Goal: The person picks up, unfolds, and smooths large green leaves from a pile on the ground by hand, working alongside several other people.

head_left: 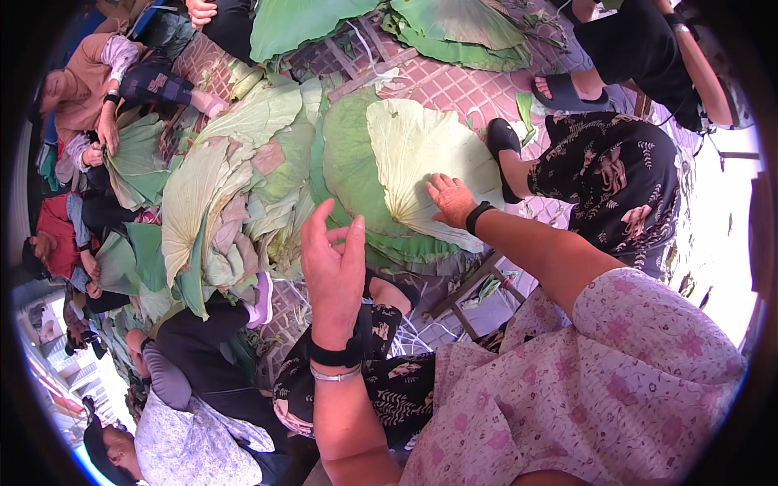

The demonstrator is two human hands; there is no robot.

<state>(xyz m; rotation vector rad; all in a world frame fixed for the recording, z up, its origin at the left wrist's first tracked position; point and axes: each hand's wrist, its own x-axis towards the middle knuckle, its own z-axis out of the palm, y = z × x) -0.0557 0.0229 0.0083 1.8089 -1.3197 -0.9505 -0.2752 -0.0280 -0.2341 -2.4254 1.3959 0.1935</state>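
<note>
A stack of large round lotus leaves (344,150) lies in front of me. The top leaf (417,154) shows its pale, veined underside. My right hand (451,198) rests on that pale leaf near its right edge, palm down, fingers stretched out. My left hand (332,263) is raised at the near left side of the stack, its fingers and thumb apart with nothing in them. Left of the stack is a loose heap of lotus leaves (215,182), some pale and curled, some yellowed or brown.
More green lotus leaves (458,32) lie at the far side on brick paving (454,85). Several people sit around; one at the left handles a leaf (139,154). A wooden frame (466,300) and white strings (413,332) are close to my legs. A sandalled foot (567,89) is at the far right.
</note>
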